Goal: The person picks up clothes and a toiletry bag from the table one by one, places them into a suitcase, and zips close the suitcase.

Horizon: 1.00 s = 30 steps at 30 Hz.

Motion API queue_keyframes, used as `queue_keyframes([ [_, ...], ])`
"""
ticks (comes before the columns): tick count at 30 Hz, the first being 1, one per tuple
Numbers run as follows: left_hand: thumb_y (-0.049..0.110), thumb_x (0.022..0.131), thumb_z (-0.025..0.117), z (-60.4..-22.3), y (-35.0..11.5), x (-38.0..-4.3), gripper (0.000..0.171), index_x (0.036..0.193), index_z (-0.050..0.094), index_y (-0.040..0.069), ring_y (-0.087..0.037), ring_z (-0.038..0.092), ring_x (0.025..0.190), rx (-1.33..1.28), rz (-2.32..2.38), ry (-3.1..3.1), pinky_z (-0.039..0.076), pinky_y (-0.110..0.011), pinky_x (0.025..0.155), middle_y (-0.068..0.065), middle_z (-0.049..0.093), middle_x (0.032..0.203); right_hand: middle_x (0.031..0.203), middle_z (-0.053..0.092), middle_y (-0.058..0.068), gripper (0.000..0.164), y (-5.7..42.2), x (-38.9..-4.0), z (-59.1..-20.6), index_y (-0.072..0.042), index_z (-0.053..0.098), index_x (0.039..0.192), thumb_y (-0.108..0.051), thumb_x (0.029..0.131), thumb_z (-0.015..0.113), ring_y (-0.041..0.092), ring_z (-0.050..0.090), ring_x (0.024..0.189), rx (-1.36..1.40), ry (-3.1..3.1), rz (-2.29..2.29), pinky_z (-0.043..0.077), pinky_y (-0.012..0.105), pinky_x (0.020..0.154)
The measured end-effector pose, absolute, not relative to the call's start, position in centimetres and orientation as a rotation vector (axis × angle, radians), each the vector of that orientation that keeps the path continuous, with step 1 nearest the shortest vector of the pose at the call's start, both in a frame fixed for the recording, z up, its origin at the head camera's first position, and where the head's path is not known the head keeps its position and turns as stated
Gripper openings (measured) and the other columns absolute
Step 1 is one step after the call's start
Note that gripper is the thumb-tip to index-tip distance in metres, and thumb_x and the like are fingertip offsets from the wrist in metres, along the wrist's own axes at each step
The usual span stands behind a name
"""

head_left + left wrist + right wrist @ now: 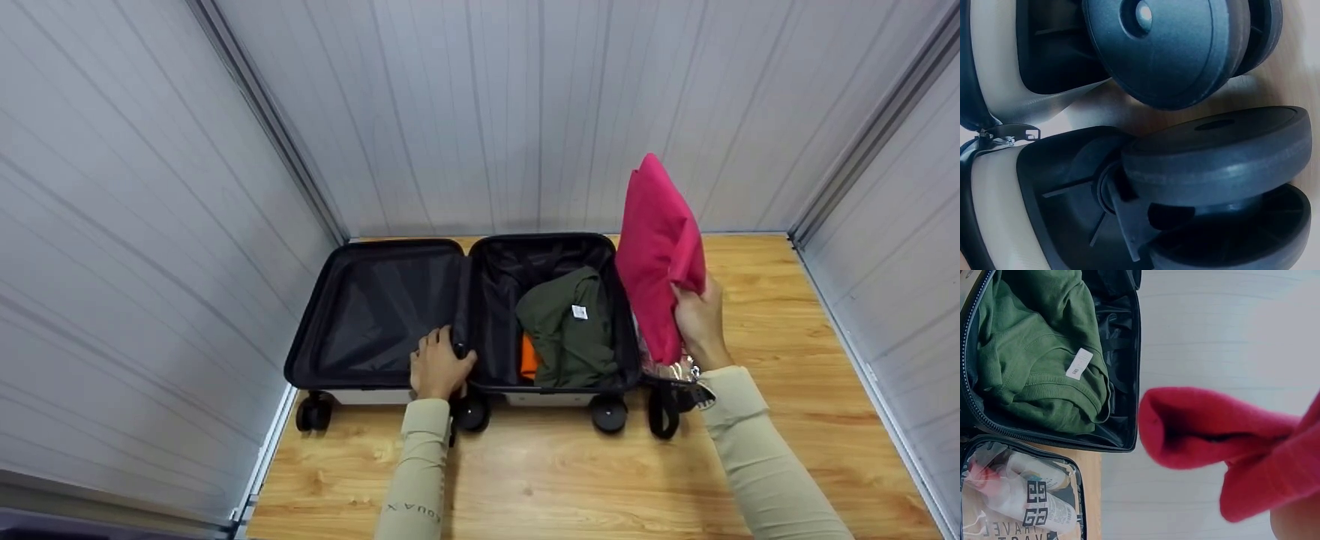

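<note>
My right hand (699, 319) grips a folded bright pink cloth (660, 255), raised over the suitcase's right edge; in the right wrist view the pink cloth (1207, 427) shows its rolled fold. My left hand (439, 364) rests on the near edge of the open suitcase (300, 352), by the hinge between its halves, fingers over the rim. Inside the right half lies a crumpled dark green shirt (559, 337) with a white tag (580, 312). A bit of orange cloth (529, 356) peeks out from beneath it. The left half is lined in black.
A clear toiletry bag (1022, 495) holding bottles stands right of the suitcase, its black strap (663, 412) on the wooden floor (555, 480). Black wheels (608, 412) stick out from the suitcase's near side. Pale panel walls (510, 112) enclose the left, back and right.
</note>
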<state>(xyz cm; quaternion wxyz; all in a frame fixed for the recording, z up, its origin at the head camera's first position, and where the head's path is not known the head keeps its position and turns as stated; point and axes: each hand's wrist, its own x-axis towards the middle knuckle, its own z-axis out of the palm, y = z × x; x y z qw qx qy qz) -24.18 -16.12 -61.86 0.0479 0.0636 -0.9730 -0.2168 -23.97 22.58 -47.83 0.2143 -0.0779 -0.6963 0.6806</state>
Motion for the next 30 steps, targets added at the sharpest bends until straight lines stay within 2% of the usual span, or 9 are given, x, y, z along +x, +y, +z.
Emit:
queue_keyframes([
  [10, 0.054, 0.082, 0.063, -61.73, -16.06, -24.21, 0.073, 0.143, 0.045, 0.017, -0.032, 0.042, 0.133, 0.199, -0.639, -2.983, 0.033, -0.057, 0.107, -0.011, 0.047, 0.144, 0.073, 0.055, -0.010, 0.030, 22.42, -24.07, -47.79, -0.019, 0.062, 0.084, 0.009, 0.088, 0.051, 0.006, 0.051, 0.071, -0.219, -1.941, 1.940, 0.044, 0.021, 0.069],
  [15, 0.052, 0.083, 0.063, -61.62, -15.97, -24.13, 0.072, 0.143, 0.045, 0.016, -0.033, 0.041, 0.134, 0.196, -0.653, -2.983, 0.032, -0.058, 0.107, -0.012, 0.046, 0.145, 0.078, 0.057, -0.011, 0.026, 22.32, -24.09, -47.83, -0.017, 0.062, 0.091, 0.007, 0.089, 0.051, 0.007, 0.050, 0.079, -0.203, -1.961, 1.912, 0.042, 0.020, 0.076],
  [22, 0.053, 0.084, 0.062, -61.65, -15.95, -24.26, 0.073, 0.144, 0.043, 0.017, -0.032, 0.040, 0.134, 0.205, -0.639, -3.007, 0.032, -0.057, 0.108, -0.011, 0.045, 0.146, 0.084, 0.058, -0.010, 0.022, 22.11, -24.11, -47.90, -0.006, 0.063, 0.103, 0.006, 0.090, 0.051, 0.009, 0.051, 0.084, -0.198, -1.968, 1.906, 0.042, 0.020, 0.080],
  [26, 0.054, 0.083, 0.061, -61.68, -15.94, -24.30, 0.073, 0.144, 0.043, 0.017, -0.032, 0.040, 0.135, 0.204, -0.636, -3.009, 0.032, -0.057, 0.108, -0.011, 0.045, 0.146, 0.087, 0.061, -0.012, 0.026, 21.98, -24.17, -48.04, -0.008, 0.064, 0.106, 0.006, 0.090, 0.050, 0.006, 0.053, 0.086, -0.182, -1.956, 1.909, 0.043, 0.019, 0.082],
  [30, 0.055, 0.083, 0.061, -61.68, -15.94, -24.28, 0.073, 0.144, 0.043, 0.017, -0.032, 0.040, 0.135, 0.203, -0.629, -3.008, 0.032, -0.057, 0.107, -0.011, 0.045, 0.146, 0.086, 0.062, -0.012, 0.027, 21.95, -24.41, -48.41, -0.013, 0.065, 0.099, 0.008, 0.089, 0.051, 0.007, 0.055, 0.084, -0.153, -1.936, 1.906, 0.044, 0.020, 0.081],
])
